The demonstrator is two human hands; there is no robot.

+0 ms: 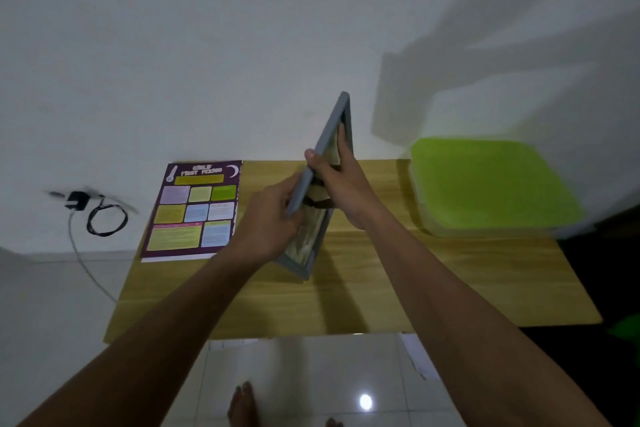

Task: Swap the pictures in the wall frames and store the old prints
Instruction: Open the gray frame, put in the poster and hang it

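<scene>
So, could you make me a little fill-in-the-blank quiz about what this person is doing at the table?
1. The left hand and the right hand both grip the frame, which is coloured ____.
2. The poster lies flat on the ____ side of the table.
3. The box on the table's right side has a lid coloured ____.
Missing words: grey; left; green.

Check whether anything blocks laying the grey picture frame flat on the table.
Nothing visible does. The grey picture frame, gripped by left hand and right hand, is over bare wooden table; purple poster lies left, green-lidded box right.
</scene>
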